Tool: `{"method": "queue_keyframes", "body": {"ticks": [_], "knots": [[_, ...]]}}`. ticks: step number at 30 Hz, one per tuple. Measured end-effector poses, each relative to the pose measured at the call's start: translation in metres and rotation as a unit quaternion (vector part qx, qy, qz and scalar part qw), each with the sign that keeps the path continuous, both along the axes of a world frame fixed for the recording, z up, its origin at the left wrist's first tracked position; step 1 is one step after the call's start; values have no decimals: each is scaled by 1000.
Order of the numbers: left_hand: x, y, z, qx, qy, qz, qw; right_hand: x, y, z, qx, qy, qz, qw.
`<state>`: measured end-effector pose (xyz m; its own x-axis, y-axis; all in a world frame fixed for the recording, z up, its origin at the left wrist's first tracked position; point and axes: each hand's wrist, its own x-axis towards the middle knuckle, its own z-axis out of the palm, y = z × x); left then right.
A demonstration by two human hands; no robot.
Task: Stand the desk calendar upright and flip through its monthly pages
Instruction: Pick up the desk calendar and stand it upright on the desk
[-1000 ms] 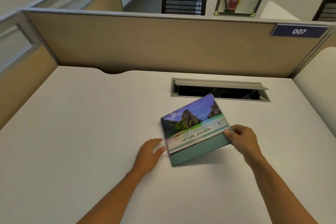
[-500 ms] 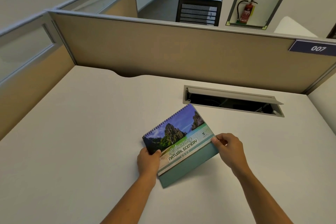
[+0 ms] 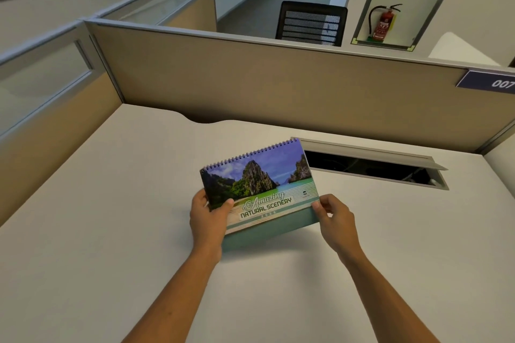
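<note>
The spiral-bound desk calendar with a glossy landscape cover and teal card base (image 3: 259,192) reads "Amazing NATURAL SCENERY" in green lettering, with a faint line below it that looks like a year but is too blurred to read. A small round logo sits near the cover's right edge, unreadable. The calendar is held tilted just above the pale grey worktop (image 3: 111,231), its wire spine uppermost and away from the person, near the middle of the surface. The left hand (image 3: 207,217) has its grip pinching the cover's lower left corner, thumb on the front. The right hand (image 3: 334,217) has its grip pinching the lower right corner, fingers curled behind.

A dark blue plate with white "007" (image 3: 493,82) is fixed to the beige partition panel (image 3: 250,81). Behind the calendar, the recessed grey cable tray with its flap raised (image 3: 376,167) holds dark cables, only dimly seen. A red fire extinguisher (image 3: 384,23) stands in a wall niche; its label is illegible.
</note>
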<state>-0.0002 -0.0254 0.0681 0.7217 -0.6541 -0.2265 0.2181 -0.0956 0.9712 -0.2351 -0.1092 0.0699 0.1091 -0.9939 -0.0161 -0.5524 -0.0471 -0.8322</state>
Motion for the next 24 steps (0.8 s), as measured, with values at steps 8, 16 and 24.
{"method": "queue_keyframes", "body": {"ticks": [8, 16, 24], "knots": [[56, -31, 5, -48, -102, -116, 987, 47, -50, -22, 34, -54, 64, 996], [96, -76, -20, -50, -121, -177, 975, 82, -95, -55, 60, -70, 91, 992], [104, -86, -63, 30, -142, -191, 971, 95, -121, -77, 49, -52, 57, 996]]}}
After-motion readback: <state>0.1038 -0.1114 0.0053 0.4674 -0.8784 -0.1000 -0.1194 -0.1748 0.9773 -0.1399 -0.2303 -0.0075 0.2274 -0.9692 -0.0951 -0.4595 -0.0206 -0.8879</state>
